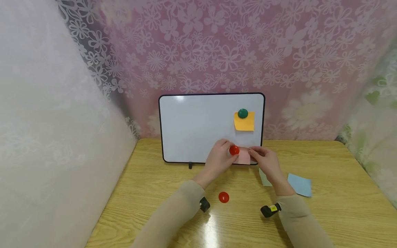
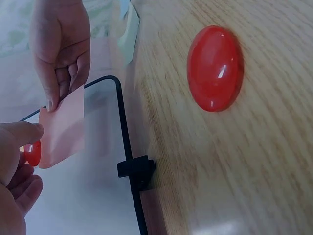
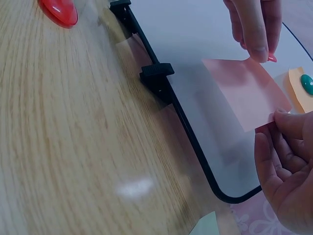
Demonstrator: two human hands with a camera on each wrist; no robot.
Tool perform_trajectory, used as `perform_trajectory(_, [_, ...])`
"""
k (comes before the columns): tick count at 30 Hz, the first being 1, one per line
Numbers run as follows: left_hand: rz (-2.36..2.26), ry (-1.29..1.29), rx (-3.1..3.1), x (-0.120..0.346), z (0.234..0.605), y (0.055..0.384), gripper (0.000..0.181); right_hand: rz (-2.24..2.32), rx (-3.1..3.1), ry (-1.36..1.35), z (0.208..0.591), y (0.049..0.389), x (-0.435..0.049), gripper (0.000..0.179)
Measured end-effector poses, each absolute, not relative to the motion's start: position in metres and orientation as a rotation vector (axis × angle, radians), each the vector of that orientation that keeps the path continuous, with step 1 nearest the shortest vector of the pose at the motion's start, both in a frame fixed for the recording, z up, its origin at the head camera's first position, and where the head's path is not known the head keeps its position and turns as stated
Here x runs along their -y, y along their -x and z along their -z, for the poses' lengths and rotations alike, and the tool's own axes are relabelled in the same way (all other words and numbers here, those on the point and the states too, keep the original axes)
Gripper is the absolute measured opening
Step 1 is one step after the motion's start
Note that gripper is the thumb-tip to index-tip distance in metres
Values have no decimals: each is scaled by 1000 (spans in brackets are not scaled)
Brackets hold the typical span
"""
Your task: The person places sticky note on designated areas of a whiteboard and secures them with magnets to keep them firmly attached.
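Note:
My left hand point(image 1: 221, 155) pinches a round red magnet point(image 1: 234, 150) between thumb and fingers, at the left edge of a pink sticky note point(image 1: 244, 156). Thumb and fingertips of my right hand point(image 1: 267, 161) pinch that note's opposite edge. The note stands in front of the lower right part of a whiteboard point(image 1: 198, 127) with a black frame. In the right wrist view the pink note point(image 3: 247, 90) is stretched between both hands, its lower corner standing off the board. Above it, an orange sticky note point(image 1: 245, 124) hangs under a green magnet point(image 1: 243, 113).
A second red magnet point(image 1: 223, 197) lies on the wooden table point(image 1: 149, 206) between my forearms. Beside my right wrist are a pale green note point(image 1: 264, 178) and a blue note point(image 1: 299, 185). Black clips point(image 3: 157, 71) support the board's lower edge. A flowered curtain point(image 1: 198, 51) hangs behind.

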State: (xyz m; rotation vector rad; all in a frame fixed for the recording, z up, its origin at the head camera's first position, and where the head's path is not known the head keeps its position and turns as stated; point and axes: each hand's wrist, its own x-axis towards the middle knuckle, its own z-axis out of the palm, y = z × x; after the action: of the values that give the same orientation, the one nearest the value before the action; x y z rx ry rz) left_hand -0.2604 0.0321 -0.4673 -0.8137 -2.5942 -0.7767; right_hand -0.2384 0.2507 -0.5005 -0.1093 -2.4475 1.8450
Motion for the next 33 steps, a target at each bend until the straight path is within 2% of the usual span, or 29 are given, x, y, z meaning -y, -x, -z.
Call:
perform_trajectory(12, [562, 897, 2517, -43, 465, 271, 30, -1846, 2440, 144, 499, 242, -250, 50])
perform_trajectory(33, [400, 898, 2455, -57, 464, 279, 25, -1834, 2397, 119, 490, 247, -250, 47])
